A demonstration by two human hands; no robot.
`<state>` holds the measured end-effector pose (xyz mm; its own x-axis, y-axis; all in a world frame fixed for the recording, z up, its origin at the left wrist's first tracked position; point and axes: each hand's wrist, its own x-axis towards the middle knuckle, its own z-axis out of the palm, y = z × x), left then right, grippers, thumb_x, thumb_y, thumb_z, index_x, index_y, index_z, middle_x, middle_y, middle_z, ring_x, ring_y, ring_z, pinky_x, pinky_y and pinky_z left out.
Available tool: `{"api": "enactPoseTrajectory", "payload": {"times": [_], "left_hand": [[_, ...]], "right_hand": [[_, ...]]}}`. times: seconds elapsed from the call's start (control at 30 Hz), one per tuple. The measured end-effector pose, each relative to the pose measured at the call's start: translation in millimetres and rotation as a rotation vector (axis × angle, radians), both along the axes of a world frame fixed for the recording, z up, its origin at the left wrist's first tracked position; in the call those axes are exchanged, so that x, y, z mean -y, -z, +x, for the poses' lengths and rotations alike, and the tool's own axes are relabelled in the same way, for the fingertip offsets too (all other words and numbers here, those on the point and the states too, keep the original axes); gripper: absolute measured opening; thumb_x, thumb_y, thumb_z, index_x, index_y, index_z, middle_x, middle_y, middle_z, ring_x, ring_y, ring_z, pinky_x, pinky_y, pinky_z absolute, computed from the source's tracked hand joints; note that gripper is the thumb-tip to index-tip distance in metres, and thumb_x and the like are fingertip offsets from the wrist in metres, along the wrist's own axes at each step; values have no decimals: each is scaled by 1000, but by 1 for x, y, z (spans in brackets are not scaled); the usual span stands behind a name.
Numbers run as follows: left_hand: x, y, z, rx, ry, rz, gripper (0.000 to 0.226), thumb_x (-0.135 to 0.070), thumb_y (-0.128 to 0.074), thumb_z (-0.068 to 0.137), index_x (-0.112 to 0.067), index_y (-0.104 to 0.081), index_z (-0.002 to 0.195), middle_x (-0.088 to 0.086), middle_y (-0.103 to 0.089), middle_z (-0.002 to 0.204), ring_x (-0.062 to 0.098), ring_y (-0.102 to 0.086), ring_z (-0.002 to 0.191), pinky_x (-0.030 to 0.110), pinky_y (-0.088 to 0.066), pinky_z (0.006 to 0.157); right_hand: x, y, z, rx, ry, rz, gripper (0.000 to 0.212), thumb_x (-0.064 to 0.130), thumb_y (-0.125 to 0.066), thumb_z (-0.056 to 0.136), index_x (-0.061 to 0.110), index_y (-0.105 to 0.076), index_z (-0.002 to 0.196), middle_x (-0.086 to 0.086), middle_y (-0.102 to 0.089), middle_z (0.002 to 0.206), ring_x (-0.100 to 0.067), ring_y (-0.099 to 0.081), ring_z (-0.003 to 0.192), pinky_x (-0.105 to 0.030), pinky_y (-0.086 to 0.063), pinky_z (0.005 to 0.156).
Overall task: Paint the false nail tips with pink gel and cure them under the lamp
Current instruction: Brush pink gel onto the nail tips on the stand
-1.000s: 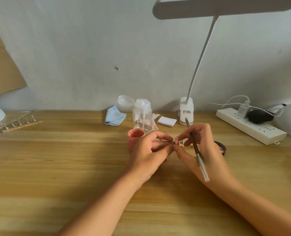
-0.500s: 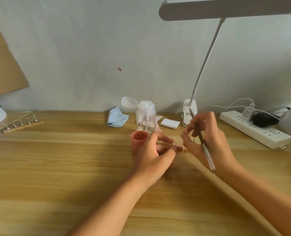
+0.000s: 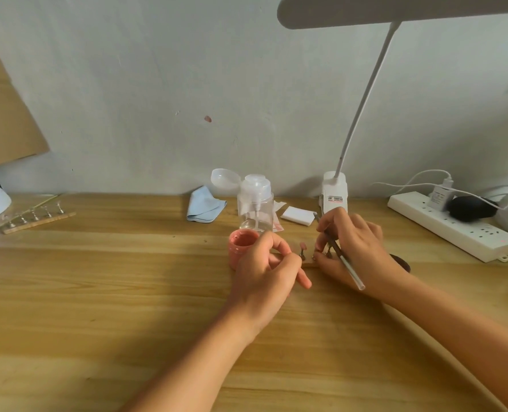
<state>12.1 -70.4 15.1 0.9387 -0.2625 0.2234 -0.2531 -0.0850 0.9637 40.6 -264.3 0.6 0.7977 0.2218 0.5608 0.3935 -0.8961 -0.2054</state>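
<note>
Gripping brush (image 3: 339,253) in right hand (image 3: 355,248).
Left hand (image 3: 266,270) curls at pink nail tip (image 3: 302,246) near gel jar (image 3: 241,246); hold unclear.

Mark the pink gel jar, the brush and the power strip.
pink gel jar (image 3: 243,239): head view, on its open top.
brush (image 3: 350,268): head view, on the pale lower handle.
power strip (image 3: 460,233): head view, on the top face.

Gel pot (image 3: 242,244) before pump bottle (image 3: 255,201), cloth (image 3: 204,205) left, power strip (image 3: 454,230) right.
</note>
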Motion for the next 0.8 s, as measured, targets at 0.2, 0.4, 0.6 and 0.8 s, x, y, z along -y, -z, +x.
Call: {"api": "enactPoseTrajectory", "payload": {"times": [0.2, 0.4, 0.6, 0.8], "left_hand": [[-1, 0, 0, -2, -17, 19, 10, -26, -52, 72, -18, -51, 79, 4, -71, 62, 3, -50, 50, 30, -41, 61], [1, 6, 1, 46, -136, 65, 15, -12, -57, 87, -20, -49, 77, 2, -71, 63, -2, -60, 58, 25, -40, 60], [1, 12, 0, 263, -380, 446, 15, -30, -55, 87, -28, -40, 87, -11, -64, 72, 13, -60, 79, 33, -44, 65], [4, 13, -4, 407, -412, 583, 23, -25, -58, 82, -30, -36, 89, -13, -60, 78, 7, -51, 74, 16, -26, 51]], "right_hand": [[2, -8, -8, -34, 37, -37, 45, 35, -68, 83, 24, -37, 114, 24, -56, 96, -5, -36, 106, -26, -16, 90], [8, -4, -20, 17, 80, -49, 38, 18, -72, 83, 15, -46, 111, 17, -61, 88, -16, -50, 97, -32, -24, 90], [7, -6, -19, 67, 75, -116, 35, 22, -73, 83, 16, -49, 108, 17, -62, 83, -12, -48, 94, -30, -23, 90], [2, -8, -19, 48, 61, -112, 36, 15, -72, 83, 16, -49, 110, 15, -61, 86, -8, -42, 95, -29, -22, 91]]}}
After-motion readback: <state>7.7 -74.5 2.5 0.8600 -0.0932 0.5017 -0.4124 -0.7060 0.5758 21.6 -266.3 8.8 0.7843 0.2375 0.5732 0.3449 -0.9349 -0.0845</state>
